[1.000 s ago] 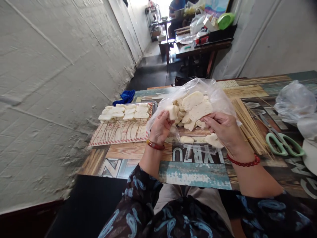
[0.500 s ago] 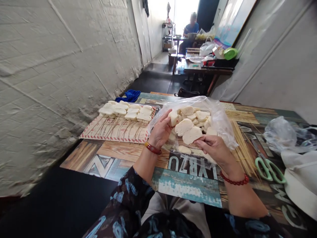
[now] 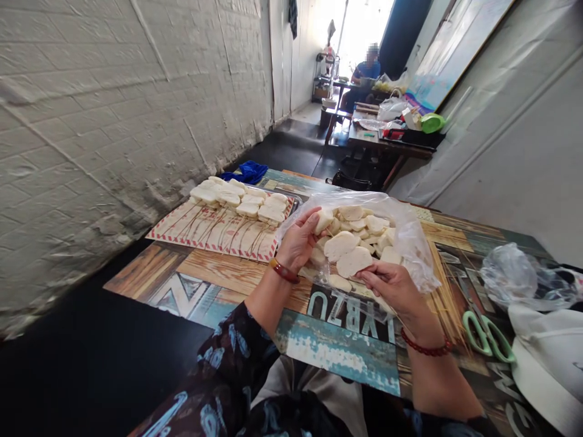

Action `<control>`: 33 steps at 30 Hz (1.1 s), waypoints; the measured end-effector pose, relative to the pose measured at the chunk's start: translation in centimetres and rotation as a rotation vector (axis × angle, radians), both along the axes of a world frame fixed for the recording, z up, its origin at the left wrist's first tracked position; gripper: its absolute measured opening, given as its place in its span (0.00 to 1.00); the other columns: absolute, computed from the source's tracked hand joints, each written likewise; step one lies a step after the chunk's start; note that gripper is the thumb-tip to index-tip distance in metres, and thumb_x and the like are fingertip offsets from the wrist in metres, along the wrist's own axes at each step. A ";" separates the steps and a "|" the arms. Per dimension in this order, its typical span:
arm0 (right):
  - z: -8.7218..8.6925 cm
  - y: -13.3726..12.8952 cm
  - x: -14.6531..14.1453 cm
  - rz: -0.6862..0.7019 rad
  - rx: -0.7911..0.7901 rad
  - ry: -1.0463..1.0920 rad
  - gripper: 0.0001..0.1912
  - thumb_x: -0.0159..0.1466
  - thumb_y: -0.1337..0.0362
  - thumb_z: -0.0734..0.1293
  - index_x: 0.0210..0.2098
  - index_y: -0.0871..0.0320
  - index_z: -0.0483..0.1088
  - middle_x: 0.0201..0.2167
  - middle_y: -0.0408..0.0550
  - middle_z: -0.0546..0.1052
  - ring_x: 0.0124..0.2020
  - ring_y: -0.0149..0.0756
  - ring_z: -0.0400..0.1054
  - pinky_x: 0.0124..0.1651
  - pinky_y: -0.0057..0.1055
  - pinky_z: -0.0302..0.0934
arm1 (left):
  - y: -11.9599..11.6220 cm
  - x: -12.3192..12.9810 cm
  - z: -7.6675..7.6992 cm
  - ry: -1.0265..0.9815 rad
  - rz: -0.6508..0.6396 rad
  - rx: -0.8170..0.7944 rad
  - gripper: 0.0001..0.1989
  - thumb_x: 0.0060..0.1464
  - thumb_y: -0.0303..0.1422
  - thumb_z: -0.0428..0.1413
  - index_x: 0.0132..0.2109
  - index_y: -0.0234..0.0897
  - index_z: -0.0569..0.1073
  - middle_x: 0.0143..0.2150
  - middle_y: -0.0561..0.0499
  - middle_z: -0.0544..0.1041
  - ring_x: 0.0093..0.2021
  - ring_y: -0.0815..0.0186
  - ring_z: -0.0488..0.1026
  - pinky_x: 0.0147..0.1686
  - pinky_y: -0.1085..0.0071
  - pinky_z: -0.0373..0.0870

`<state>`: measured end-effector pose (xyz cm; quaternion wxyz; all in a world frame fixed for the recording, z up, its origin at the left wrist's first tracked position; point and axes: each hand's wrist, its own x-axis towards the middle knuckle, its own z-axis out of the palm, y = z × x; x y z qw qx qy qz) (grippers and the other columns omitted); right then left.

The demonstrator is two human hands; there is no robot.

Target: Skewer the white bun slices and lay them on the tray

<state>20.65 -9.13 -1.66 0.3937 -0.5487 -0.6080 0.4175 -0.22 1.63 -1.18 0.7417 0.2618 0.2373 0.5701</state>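
Note:
My left hand [image 3: 298, 243] is closed on a pale bread-like slice [image 3: 324, 221], pinched between thumb and fingers at the near left of an opened clear plastic bag [image 3: 412, 243]. More such slices [image 3: 359, 227] are heaped in the bag. My right hand [image 3: 392, 288] grips a thin wooden skewer [image 3: 399, 317]. Two oval slices, one farther out [image 3: 341, 244] and one by my fingertips [image 3: 354, 262], sit in line at its far end, over the heap. Another slice [image 3: 340, 283] lies near the bag's front edge.
Left of the bag, skewered slices [image 3: 248, 207] rest in rows on a patterned paper-covered tray [image 3: 214, 233]. Loose skewers [image 3: 441, 291], green-handled scissors [image 3: 487, 334], crumpled plastic [image 3: 514, 273] and a white cap [image 3: 546, 358] are at right. A person [image 3: 367, 70] sits far behind.
The camera view has tilted and shifted slightly. Both hands keep their holds, and the two slices stay on the skewer in my right hand.

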 end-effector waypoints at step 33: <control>-0.9 0.0 -1.0 -0.105 -0.057 0.071 0.17 0.59 0.50 0.71 0.30 0.59 0.80 0.20 0.44 0.72 0.21 0.30 0.60 0.22 0.27 0.53 | -0.2 0.8 -0.5 0.075 0.034 0.051 0.24 0.43 0.37 0.71 0.49 0.36 0.81 0.43 0.49 0.82 0.39 0.67 0.77 0.39 0.70 0.72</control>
